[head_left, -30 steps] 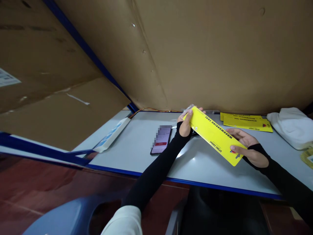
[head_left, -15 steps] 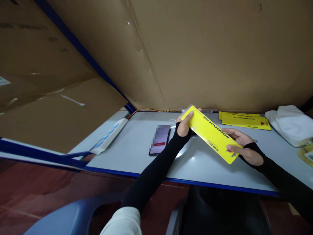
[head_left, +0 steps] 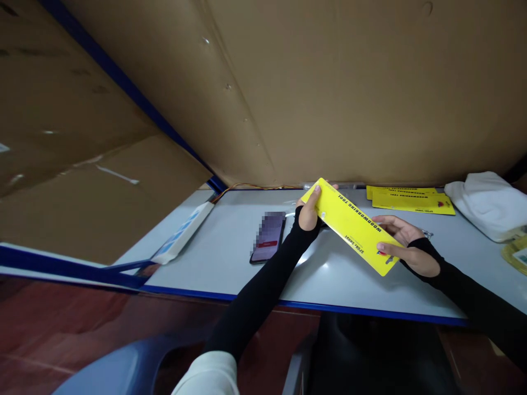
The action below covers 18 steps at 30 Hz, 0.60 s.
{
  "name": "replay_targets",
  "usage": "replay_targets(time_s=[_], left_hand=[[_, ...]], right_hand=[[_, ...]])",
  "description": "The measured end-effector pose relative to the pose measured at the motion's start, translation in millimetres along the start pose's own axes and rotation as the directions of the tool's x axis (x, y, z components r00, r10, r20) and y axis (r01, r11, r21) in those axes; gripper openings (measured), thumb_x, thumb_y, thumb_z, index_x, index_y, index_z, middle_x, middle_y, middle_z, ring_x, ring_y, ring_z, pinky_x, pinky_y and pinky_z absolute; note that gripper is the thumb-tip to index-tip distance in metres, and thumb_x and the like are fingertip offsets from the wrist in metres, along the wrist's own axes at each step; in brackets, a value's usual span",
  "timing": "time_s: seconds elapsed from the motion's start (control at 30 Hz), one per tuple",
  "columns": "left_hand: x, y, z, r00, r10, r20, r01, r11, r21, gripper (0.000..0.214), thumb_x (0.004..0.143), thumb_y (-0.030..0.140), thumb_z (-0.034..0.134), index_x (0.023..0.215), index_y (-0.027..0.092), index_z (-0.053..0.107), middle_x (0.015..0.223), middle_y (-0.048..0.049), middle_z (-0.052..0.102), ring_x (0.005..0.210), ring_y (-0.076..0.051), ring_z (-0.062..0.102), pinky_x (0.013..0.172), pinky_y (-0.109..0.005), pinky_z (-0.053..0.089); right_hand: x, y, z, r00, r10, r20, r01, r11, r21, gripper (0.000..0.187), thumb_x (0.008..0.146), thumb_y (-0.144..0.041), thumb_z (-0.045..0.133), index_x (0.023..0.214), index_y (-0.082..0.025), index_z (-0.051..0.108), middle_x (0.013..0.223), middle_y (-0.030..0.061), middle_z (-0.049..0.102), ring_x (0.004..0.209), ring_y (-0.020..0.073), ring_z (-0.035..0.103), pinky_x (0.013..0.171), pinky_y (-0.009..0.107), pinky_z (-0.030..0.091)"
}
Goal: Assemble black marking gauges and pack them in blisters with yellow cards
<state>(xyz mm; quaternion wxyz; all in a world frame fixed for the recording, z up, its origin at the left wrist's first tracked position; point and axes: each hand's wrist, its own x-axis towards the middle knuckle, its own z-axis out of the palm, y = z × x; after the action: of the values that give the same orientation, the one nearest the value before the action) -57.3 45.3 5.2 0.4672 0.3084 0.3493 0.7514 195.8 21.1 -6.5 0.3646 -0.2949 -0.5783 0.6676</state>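
A yellow packaging card [head_left: 349, 225] printed "WOODWORKING TOOL" and "SPOKE SHAVE" is held tilted above the table, its print upside down to me. My left hand [head_left: 309, 211] grips its upper left end, thumb on the face and fingers behind. At the lower right end, my right hand [head_left: 405, 244] pinches the card, its thumb near the logo and hanging slot. Black sleeves cover both forearms. Left of the card a phone [head_left: 268, 237] lies on the table. Something dark and partly hidden sits behind the card.
Several similar yellow cards [head_left: 411, 202] lie at the back right of the grey table [head_left: 206, 258]. Beside them are a white cloth bundle [head_left: 488, 206] and a roll of yellowish tape [head_left: 516, 255]. A white power strip [head_left: 183, 233] lies at the left. Cardboard [head_left: 329, 99] walls the back.
The view has shifted slightly. The card stays in both hands, with hardly any change in its tilt or in my grip.
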Motion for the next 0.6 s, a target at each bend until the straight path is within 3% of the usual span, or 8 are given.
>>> replay_targets(time_s=[0.17, 0.3, 0.43, 0.5, 0.6], left_hand=[[-9, 1, 2.7, 0.994, -0.040, 0.106, 0.040, 0.999, -0.001, 0.057, 0.068, 0.054, 0.092, 0.106, 0.016, 0.074, 0.107, -0.0156, 0.083, 0.107, -0.035, 0.078, 0.096, -0.044, 0.062], [-29, -13, 9.2, 0.949, -0.207, 0.238, 0.195, 0.978, 0.073, 0.058, 0.061, 0.043, 0.099, 0.105, 0.016, 0.072, 0.115, -0.0150, 0.081, 0.109, -0.037, 0.077, 0.095, -0.046, 0.063], [-39, -29, 14.9, 0.899, -0.356, 0.254, 0.338, 0.934, 0.113, 0.060, 0.063, 0.044, 0.098, 0.108, 0.015, 0.071, 0.117, -0.0168, 0.080, 0.106, -0.038, 0.078, 0.092, -0.049, 0.063], [-35, -22, 10.2, 0.895, -0.383, 0.230, 0.357, 0.922, 0.146, 0.059, 0.060, 0.042, 0.099, 0.103, 0.013, 0.072, 0.112, -0.0181, 0.081, 0.103, -0.039, 0.078, 0.092, -0.048, 0.063], [-20, 14, -17.4, 0.908, -0.388, 0.160, 0.328, 0.894, 0.305, 0.058, 0.061, 0.042, 0.096, 0.105, 0.011, 0.074, 0.108, -0.0190, 0.081, 0.096, -0.035, 0.079, 0.086, -0.041, 0.064]], right_hand=[[2, 5, 0, 0.998, 0.008, -0.058, -0.005, 0.999, 0.052, 0.067, 0.073, -0.038, 0.095, 0.130, -0.028, 0.064, 0.108, 0.0060, 0.074, 0.095, 0.0215, 0.074, 0.079, 0.033, 0.065], [6, 5, 1, 0.992, 0.017, -0.124, -0.006, 0.996, 0.088, 0.071, 0.067, -0.039, 0.098, 0.127, -0.026, 0.063, 0.107, 0.0053, 0.073, 0.093, 0.0198, 0.073, 0.080, 0.032, 0.064], [7, 0, 5, 0.993, 0.026, -0.113, -0.017, 0.997, 0.077, 0.078, 0.066, -0.041, 0.099, 0.131, -0.026, 0.060, 0.106, 0.0061, 0.073, 0.093, 0.0212, 0.074, 0.083, 0.036, 0.065], [5, -4, 7, 0.995, 0.003, -0.096, 0.000, 1.000, 0.029, 0.072, 0.073, -0.048, 0.094, 0.132, -0.024, 0.060, 0.105, 0.0075, 0.072, 0.086, 0.0202, 0.072, 0.072, 0.034, 0.064], [2, -9, 8, 0.985, -0.088, -0.146, 0.076, 0.993, -0.085, 0.060, 0.079, -0.054, 0.088, 0.123, -0.021, 0.065, 0.095, 0.0054, 0.068, 0.068, 0.0151, 0.062, 0.050, 0.028, 0.053]])
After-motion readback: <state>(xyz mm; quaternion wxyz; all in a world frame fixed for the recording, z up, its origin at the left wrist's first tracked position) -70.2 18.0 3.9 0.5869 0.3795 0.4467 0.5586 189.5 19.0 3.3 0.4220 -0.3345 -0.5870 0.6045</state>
